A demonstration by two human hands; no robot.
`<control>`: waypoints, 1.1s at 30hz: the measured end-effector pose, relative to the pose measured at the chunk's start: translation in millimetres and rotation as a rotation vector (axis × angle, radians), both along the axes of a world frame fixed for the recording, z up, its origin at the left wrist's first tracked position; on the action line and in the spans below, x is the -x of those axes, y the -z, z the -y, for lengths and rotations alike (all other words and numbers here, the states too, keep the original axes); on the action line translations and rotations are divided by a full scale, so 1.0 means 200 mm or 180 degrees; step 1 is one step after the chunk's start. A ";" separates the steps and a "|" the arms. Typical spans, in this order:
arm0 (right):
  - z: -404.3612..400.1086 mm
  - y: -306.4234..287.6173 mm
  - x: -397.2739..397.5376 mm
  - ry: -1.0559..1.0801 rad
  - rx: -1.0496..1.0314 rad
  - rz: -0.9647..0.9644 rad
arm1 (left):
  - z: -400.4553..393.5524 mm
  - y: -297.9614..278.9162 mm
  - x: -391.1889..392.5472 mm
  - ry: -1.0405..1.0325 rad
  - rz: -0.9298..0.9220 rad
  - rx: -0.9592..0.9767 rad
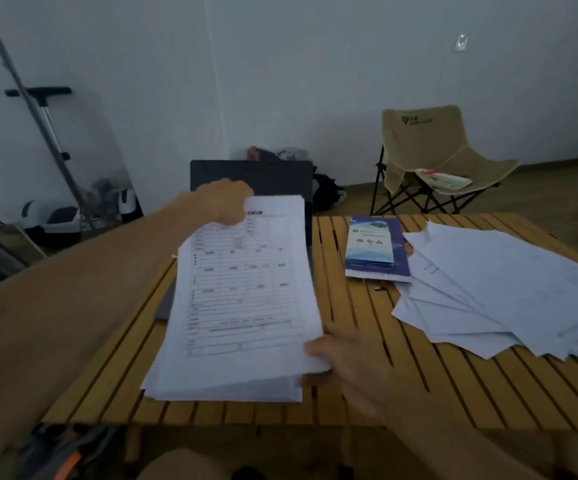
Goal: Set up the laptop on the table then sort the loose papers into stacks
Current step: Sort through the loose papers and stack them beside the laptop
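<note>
Fingers (pixel 315 351) pinch paper stack (pixel 242 299), long axis pointing toward laptop (pixel 263 176).

Bench (pixel 367 393): laptop (pixel 280 178) at 11 o'clock, paper stack (pixel 242 306) over it. Booklets (pixel 375 249) at 1 o'clock. Loose sheets (pixel 509 292) at 3 o'clock. Chair (pixel 432 150) behind bench, 1 o'clock.

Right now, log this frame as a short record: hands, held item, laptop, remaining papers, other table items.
left hand: grips the far top edge of the paper stack
right hand: grips the stack's near right corner
laptop: open, mostly hidden behind the stack
loose papers: fanned out, unsorted, on the right of the slatted table
blue booklets: flat on the table between laptop and loose papers
</note>
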State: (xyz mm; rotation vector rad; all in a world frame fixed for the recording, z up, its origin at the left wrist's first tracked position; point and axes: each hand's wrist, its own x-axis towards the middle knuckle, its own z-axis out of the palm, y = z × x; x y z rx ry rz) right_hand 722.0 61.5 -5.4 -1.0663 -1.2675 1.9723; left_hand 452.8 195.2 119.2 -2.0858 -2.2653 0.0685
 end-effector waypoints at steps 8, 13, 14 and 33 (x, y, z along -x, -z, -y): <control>-0.11 0.31 0.31 -0.0315 0.0997 0.0305 | -0.19 0.59 0.19 -0.0065 -0.0218 0.0526; -0.12 0.34 0.31 -0.0487 0.0628 0.0877 | -0.17 0.68 0.22 -0.0034 -0.0123 -0.0118; -0.11 0.31 0.29 -0.0583 0.0485 0.1073 | -0.16 0.68 0.22 -0.0057 -0.0129 -0.0156; -0.53 0.29 -1.40 0.1156 -0.1286 0.4440 | -0.15 0.73 -1.69 0.1752 0.1166 0.0211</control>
